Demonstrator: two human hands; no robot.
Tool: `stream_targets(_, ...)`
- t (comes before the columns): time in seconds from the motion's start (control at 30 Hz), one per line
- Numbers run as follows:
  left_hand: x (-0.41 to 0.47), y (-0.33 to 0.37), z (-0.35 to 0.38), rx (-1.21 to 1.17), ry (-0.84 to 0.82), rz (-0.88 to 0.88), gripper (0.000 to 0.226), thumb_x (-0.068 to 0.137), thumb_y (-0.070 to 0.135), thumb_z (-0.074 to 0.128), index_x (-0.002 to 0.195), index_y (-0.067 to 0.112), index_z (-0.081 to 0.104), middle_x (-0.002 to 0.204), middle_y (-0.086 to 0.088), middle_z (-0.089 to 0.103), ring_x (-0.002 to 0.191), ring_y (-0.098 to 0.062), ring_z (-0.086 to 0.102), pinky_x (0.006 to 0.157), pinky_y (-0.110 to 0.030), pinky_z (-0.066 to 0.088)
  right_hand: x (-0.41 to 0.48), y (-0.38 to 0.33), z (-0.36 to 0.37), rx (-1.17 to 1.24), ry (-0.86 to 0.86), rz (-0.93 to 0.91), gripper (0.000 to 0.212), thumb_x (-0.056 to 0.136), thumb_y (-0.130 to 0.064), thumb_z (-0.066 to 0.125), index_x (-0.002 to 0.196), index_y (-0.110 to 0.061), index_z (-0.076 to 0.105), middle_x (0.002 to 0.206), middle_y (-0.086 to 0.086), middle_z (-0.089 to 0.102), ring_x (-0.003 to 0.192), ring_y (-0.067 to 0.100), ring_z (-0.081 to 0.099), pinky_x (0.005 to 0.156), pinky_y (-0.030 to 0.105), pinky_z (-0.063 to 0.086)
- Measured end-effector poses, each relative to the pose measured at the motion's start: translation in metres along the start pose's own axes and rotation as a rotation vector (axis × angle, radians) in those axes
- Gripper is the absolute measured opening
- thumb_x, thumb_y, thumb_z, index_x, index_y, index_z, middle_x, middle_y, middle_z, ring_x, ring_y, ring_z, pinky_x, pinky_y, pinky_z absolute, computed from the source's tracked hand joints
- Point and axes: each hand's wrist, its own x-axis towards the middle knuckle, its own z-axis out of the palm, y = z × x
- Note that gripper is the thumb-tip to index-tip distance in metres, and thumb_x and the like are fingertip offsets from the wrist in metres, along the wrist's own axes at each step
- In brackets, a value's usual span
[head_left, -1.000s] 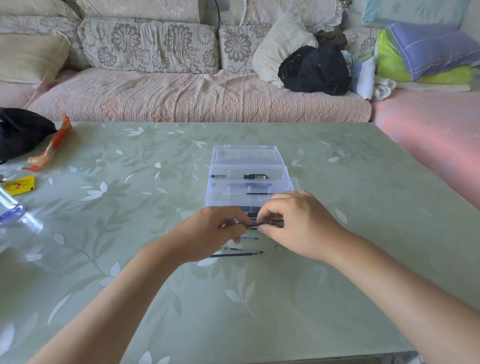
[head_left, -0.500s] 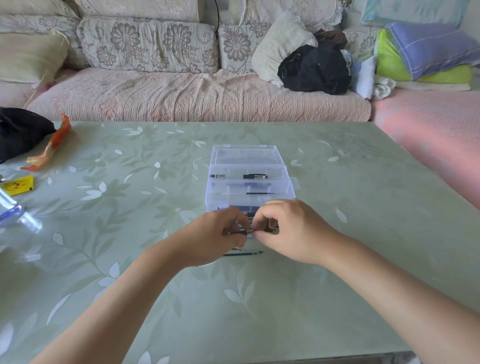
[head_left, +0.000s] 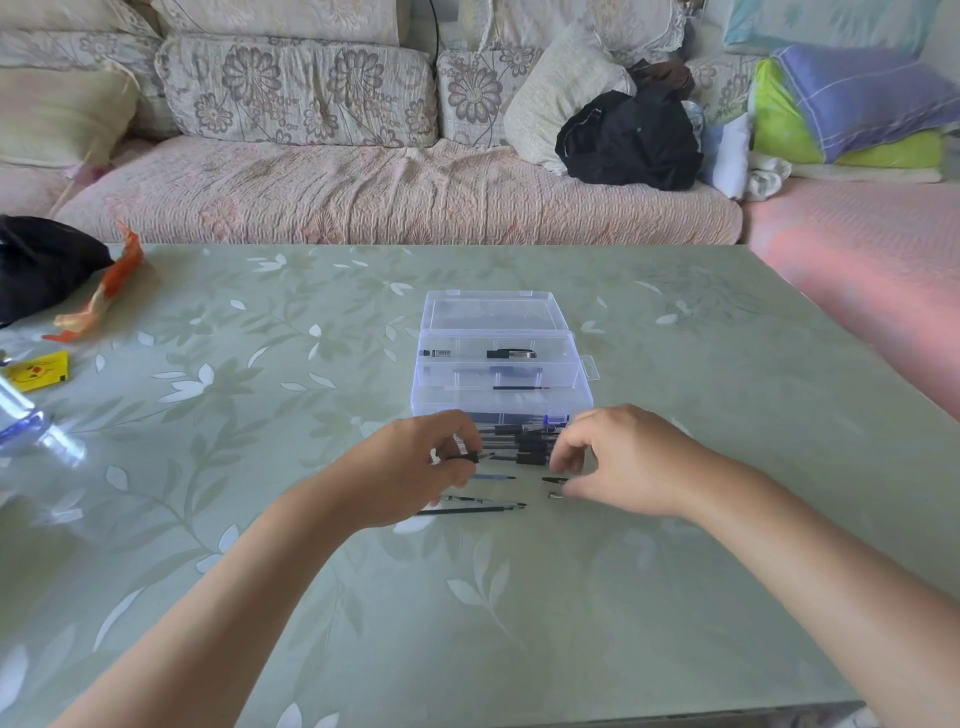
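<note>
- Grip: left hand (head_left: 410, 467) pinches a short black pen part (head_left: 471, 457) at the fingertips, just above the table (head_left: 519, 623) and in front of the pen pile (head_left: 524, 441).
- Right hand (head_left: 628, 462): fingers loosely curled, gap to the thumb, nothing seen in it. Thumb tip sits just beside a small metal bit (head_left: 555, 495).
- Loose between the hands: black tip (head_left: 554, 479), blue refill (head_left: 493, 476), long black refill (head_left: 467, 511).
- Pile lies against the front wall of the clear box (head_left: 498, 402). Lid is open, a few pen parts in the compartments.
- Looks like pen assembly, with the right hand going for its next piece.
- Risk: metal bit is tiny on a slick cloth, so a sloppy pinch could flick it away.
- Risk: right fingers hang over the pile, and a knuckle brush would roll pens out of line.
- Risk: hold on the pen part is shallow, so a push or twist against it could make it slip.
- Risk: refills are round, so a wrist sweep could roll them toward the near edge.
</note>
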Motion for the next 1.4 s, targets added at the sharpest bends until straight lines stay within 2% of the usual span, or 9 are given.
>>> stream_targets(0.17, -0.001, 0.004, 0.001, 0.021, -0.004, 0.014, 0.012, 0.09, 0.028, 0.058, 0.09, 0.039, 0.057, 0.08, 0.018, 0.065, 0.071, -0.016, 0.067, 0.06, -0.023, 0.048, -0.003, -0.001, 0.009, -0.039, 0.027, -0.06, 0.011, 0.078, -0.038, 0.07, 0.088, -0.038, 0.069, 0.087, -0.019, 0.059, 0.08, -0.004, 0.052, 0.062, 0.011, 0.034)
stream_targets(0.4, 0.0, 0.002, 0.003, 0.044, -0.014, 0.011, 0.013, 0.088, 0.028, 0.06, 0.088, 0.041, 0.057, 0.079, 0.018, 0.063, 0.07, -0.016, 0.066, 0.069, -0.032, 0.054, -0.001, -0.004, 0.014, -0.027, 0.048, -0.096, 0.007, 0.081, -0.037, 0.067, 0.087, -0.038, 0.071, 0.087, -0.016, 0.056, 0.081, 0.001, 0.052, 0.067, 0.02, 0.039)
stream_targets(0.47, 0.0, 0.002, 0.003, 0.036, -0.017, 0.016, 0.013, 0.089, 0.028, 0.06, 0.089, 0.041, 0.057, 0.08, 0.018, 0.063, 0.069, -0.017, 0.066, 0.065, -0.028, 0.052, -0.001, -0.006, 0.011, 0.032, 0.107, -0.096, 0.005, 0.081, -0.037, 0.066, 0.085, -0.037, 0.07, 0.082, -0.022, 0.057, 0.078, -0.004, 0.052, 0.065, 0.017, 0.035)
stream_targets(0.57, -0.002, 0.004, 0.002, 0.039, -0.024, 0.036, 0.012, 0.09, 0.028, 0.059, 0.091, 0.04, 0.057, 0.082, 0.018, 0.063, 0.065, -0.018, 0.067, 0.049, -0.012, 0.04, -0.002, -0.01, 0.005, 0.137, 0.204, -0.047, 0.002, 0.08, -0.037, 0.069, 0.082, -0.036, 0.069, 0.07, -0.043, 0.054, 0.071, -0.014, 0.052, 0.059, 0.011, 0.032)
stream_targets(0.6, -0.002, 0.005, 0.002, 0.042, -0.025, 0.04, 0.011, 0.09, 0.029, 0.059, 0.092, 0.04, 0.057, 0.082, 0.017, 0.063, 0.063, -0.017, 0.067, 0.047, -0.01, 0.038, -0.003, -0.013, 0.004, 0.164, 0.223, -0.039, 0.002, 0.08, -0.036, 0.07, 0.082, -0.036, 0.07, 0.066, -0.046, 0.051, 0.069, -0.016, 0.052, 0.058, 0.01, 0.033)
stream_targets(0.9, -0.003, 0.008, 0.001, 0.003, -0.023, 0.057, 0.011, 0.09, 0.025, 0.06, 0.09, 0.037, 0.059, 0.08, 0.01, 0.066, 0.062, -0.019, 0.063, 0.047, -0.011, 0.04, -0.004, -0.025, 0.008, 0.266, 0.236, -0.083, 0.004, 0.078, -0.029, 0.075, 0.081, -0.03, 0.072, 0.062, -0.04, 0.054, 0.062, -0.009, 0.054, 0.055, 0.011, 0.032)
stream_targets(1.07, -0.003, 0.009, 0.0, -0.007, -0.037, 0.054, 0.014, 0.09, 0.025, 0.06, 0.089, 0.039, 0.059, 0.079, 0.011, 0.066, 0.058, -0.01, 0.059, 0.047, -0.011, 0.039, -0.004, -0.029, 0.008, 0.303, 0.239, -0.084, 0.005, 0.079, -0.027, 0.076, 0.081, -0.029, 0.072, 0.059, -0.038, 0.054, 0.058, -0.006, 0.054, 0.054, 0.011, 0.032)
stream_targets(1.4, -0.003, 0.007, -0.001, 0.017, -0.035, 0.05, 0.01, 0.091, 0.027, 0.058, 0.092, 0.037, 0.058, 0.08, 0.016, 0.066, 0.068, -0.019, 0.064, 0.054, -0.015, 0.045, -0.003, -0.028, 0.007, 0.289, 0.248, -0.051, 0.004, 0.079, -0.03, 0.075, 0.081, -0.03, 0.071, 0.058, -0.04, 0.052, 0.059, -0.008, 0.053, 0.051, 0.011, 0.034)
